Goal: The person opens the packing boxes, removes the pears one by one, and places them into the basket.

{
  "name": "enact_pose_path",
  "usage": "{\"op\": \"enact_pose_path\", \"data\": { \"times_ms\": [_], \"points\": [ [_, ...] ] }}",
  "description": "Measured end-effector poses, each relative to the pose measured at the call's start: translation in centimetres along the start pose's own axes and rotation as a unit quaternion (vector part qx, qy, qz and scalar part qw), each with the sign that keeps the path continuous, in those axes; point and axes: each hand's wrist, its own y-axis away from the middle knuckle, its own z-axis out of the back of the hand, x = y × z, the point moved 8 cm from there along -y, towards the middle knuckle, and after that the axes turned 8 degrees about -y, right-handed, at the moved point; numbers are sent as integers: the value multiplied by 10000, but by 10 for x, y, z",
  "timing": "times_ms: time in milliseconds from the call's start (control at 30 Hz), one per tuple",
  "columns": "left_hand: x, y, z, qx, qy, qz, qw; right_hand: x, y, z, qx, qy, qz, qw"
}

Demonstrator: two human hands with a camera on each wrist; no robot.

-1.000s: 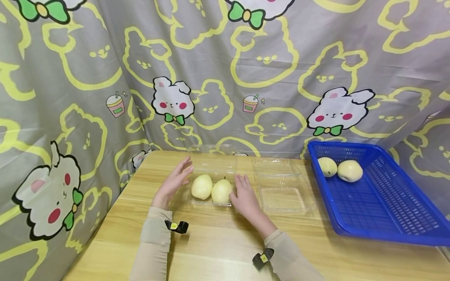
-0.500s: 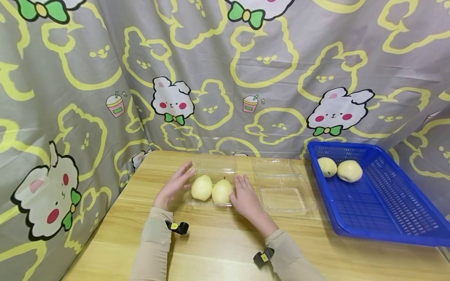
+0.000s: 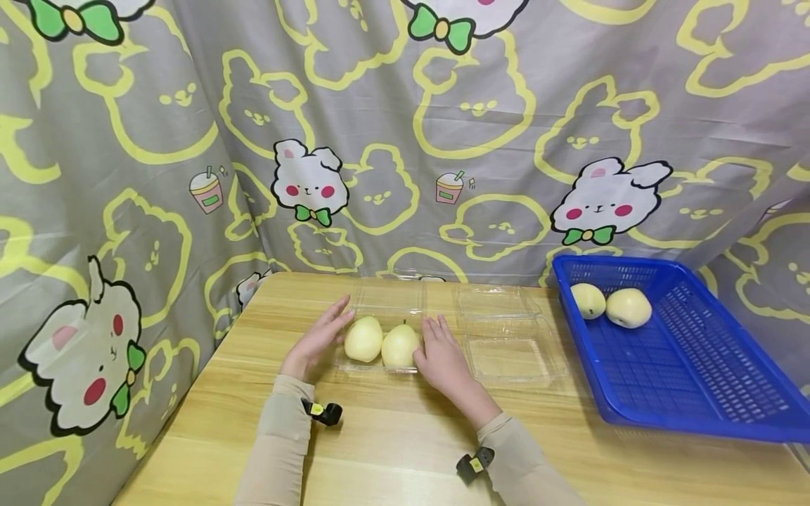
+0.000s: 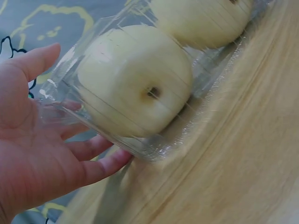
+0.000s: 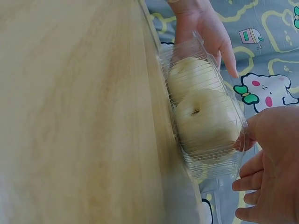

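Two pale yellow pears [image 3: 363, 339] sit side by side in a clear plastic clamshell box [image 3: 377, 368], its lid [image 3: 389, 294] standing open toward the curtain. At the box's left side is my left hand [image 3: 314, 343]; the left wrist view has its fingertips [image 4: 119, 158] at the lower corner, thumb spread away. My right hand [image 3: 446, 357] lies along the right side, fingers extended. In the right wrist view its thumb [image 5: 250, 133] is at the box wall by the nearer pear [image 5: 208, 121], the other fingers held apart from the box.
A second clear clamshell box [image 3: 509, 358], with its lid open, lies just right of my right hand. Farther right, a blue plastic basket [image 3: 690, 416] holds two more pears [image 3: 629, 308]. A patterned grey curtain [image 3: 380, 105] hangs behind the wooden table [image 3: 380, 443].
My left hand has edged slightly right, toward the box. The raised lid rose, then dropped back lower. My right hand and the pears have hardly moved.
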Motion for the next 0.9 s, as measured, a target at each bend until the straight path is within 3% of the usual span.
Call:
{"op": "enact_pose_path", "data": {
  "times_ms": [233,433,633,800,900],
  "points": [
    [6,-4,-6,37,173,123,9998,1,2,2,28,49,-44,10000],
    [10,-7,-9,100,39,126,9999,1,3,4,76,80,-88,9999],
    [2,-1,-6,174,-115,192,9996,1,3,6,82,125,-111,9998],
    [-16,10,7,-130,-1128,115,9935,0,2,5,95,111,-154,9998],
    [-33,18,13,-380,-2070,-194,9774,-1,2,5,77,99,-151,9998]
  ]
}}
